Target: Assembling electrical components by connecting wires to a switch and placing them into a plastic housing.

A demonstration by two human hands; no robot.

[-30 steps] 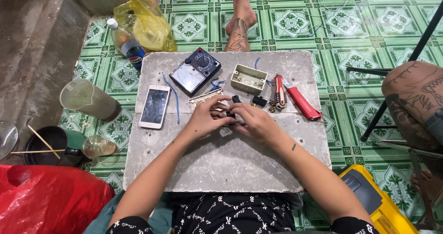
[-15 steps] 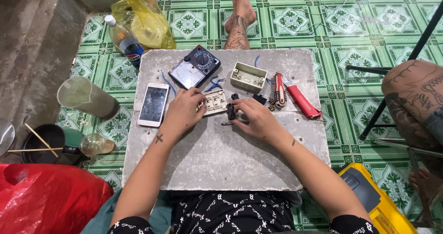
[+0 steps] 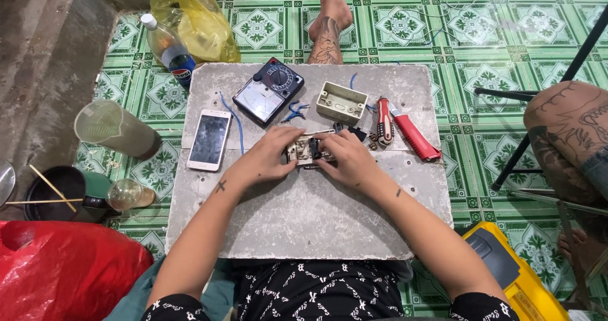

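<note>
Both hands meet over a small beige switch part (image 3: 304, 151) lying near the middle of the grey slab (image 3: 304, 220). The left hand (image 3: 269, 157) has its fingers curled round the part's left end, thumb tucked under; the right hand (image 3: 347, 159) pinches the right end, fingertips closed on it beside some dark insert in its middle. So the part sits clamped between the two, its long side running left to right across the slab, neither hand nearer than the other, both touching it

Just beyond the knuckles lies an empty beige wall box (image 3: 342, 102), open side up, and to its right a red-handled screwdriver (image 3: 383, 119) beside a red utility knife (image 3: 415, 137), both pointing roughly away from the person. A few small dark bits rest between the right hand and those tools. Left of the box a meter with a dial (image 3: 269, 93) sits tilted, blue wire scraps (image 3: 294, 111) beside it, and a white phone (image 3: 209, 140) lies flat near the left wrist

Off the slab, on the green tiles, stand a plastic jug (image 3: 114, 130), a bottle (image 3: 168, 52) and a yellow bag (image 3: 196, 23)
</note>
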